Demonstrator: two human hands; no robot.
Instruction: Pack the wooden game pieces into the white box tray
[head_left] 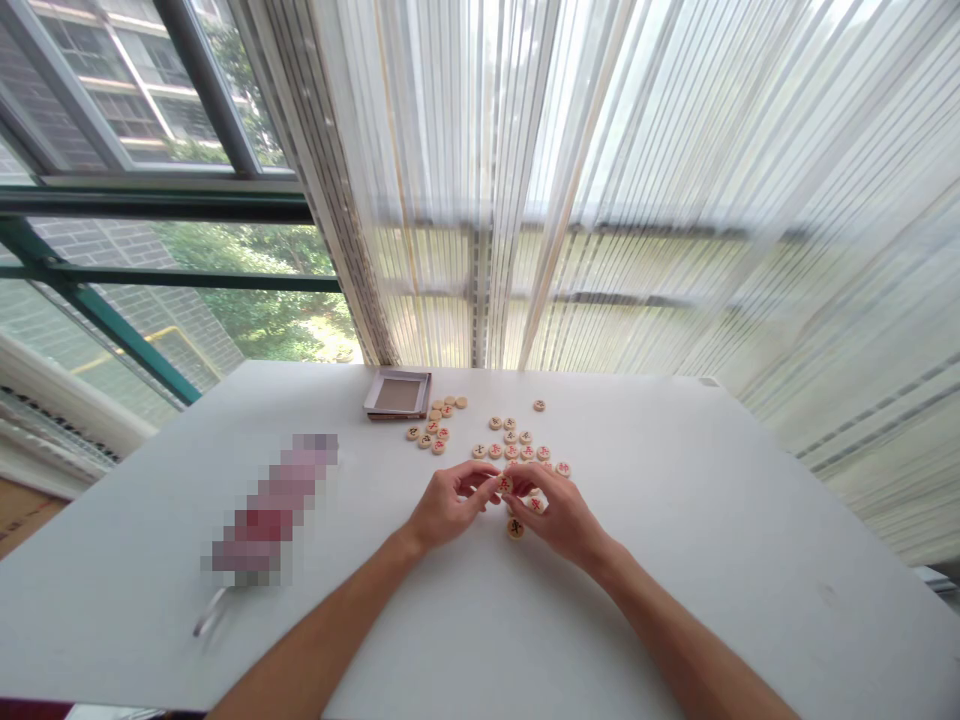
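Between my two hands is a round wooden Chinese chess piece (504,485) with a red character, face toward me. My left hand (448,503) pinches its left side with thumb and fingertips. From the other side, the thumb and fingers of my right hand (561,512) close on it. Just below lies a piece with a black character (515,528), close to my right thumb. A red-marked piece (535,505) shows beneath my right palm. Rows of more pieces (511,452) lie just beyond my fingers, some partly hidden by the hands.
An open shallow box (397,393) stands at the table's back edge, with several loose pieces (433,427) beside it. One piece (539,405) lies alone farther back. A blurred pinkish object (274,510) rests on the white table (660,600) at left. Sheer curtains (637,200) hang behind.
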